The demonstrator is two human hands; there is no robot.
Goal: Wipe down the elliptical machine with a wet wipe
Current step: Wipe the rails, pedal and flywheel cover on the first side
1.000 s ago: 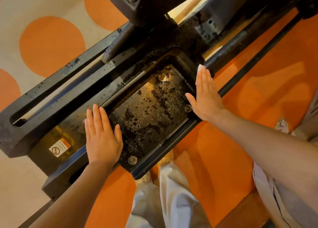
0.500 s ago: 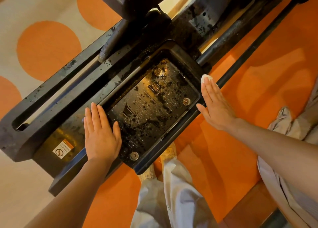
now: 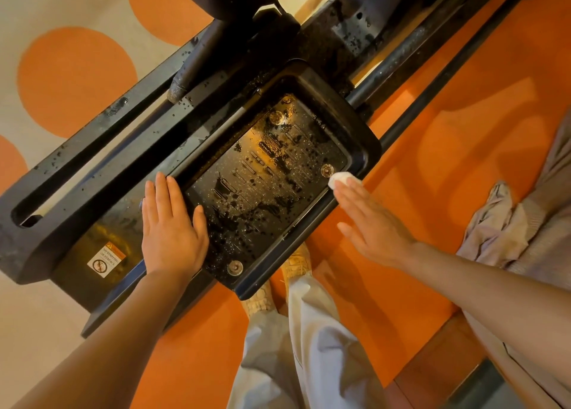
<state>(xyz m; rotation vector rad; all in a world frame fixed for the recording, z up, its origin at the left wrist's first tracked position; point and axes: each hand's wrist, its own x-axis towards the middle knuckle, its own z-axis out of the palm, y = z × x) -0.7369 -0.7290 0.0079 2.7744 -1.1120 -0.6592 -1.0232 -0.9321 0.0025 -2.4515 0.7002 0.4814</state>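
The black elliptical machine fills the upper half of the head view. Its foot pedal point(image 3: 364, 149), a raised-rim tray, is wet with droplets. My left hand point(image 3: 171, 226) lies flat, fingers together, on the pedal's left rim and the frame beside it. My right hand point(image 3: 370, 220) is flat with fingers extended, pressing a small white wet wipe point(image 3: 341, 178) against the pedal's right rim. Only the wipe's tip shows past my fingertips.
A black frame rail point(image 3: 92, 149) with a long slot runs diagonally at left, with a warning sticker point(image 3: 106, 260) near my left wrist. A dark tube point(image 3: 432, 81) runs up to the right. Below are my trouser legs point(image 3: 296, 347), shoes and orange-and-beige carpet point(image 3: 74, 78).
My right hand with the wipe has slid down along the pedal's right rim toward me. My left hand has stayed flat on the left rim.
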